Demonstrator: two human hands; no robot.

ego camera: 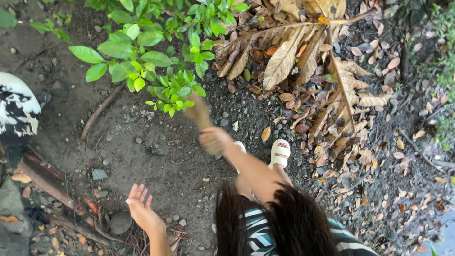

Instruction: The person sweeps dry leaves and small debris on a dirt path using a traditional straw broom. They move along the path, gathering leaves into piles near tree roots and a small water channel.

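Nearest the camera hangs the person's own dark hair (289,223) over a striped top (258,232), filling the lower middle of the view. From there the right hand (214,138) reaches forward, its fingers (206,140) wrapped around the bound handle end of a short broom (203,124) of brown sticks; the broom is blurred, so the exact grip is hard to read, but the hand looks closed on it. The bristle end points up toward the low green shrub (156,61), apparently so the sticks can rake the bare ground (151,151) beneath its leaves. The left hand (141,211) holds nothing: it is raised palm up at the lower left, fingers (137,193) spread and slightly curled, seemingly held out for balance while the body bends. Two feet in white sandals (279,152) stand on the dirt just beyond the right forearm. Past them, toward the upper right, lie a big dry lobed leaf (303,52) and a scatter of small brown leaves (379,95). At the left edge a black-and-white patterned shape (16,106) intrudes; what it is cannot be told.
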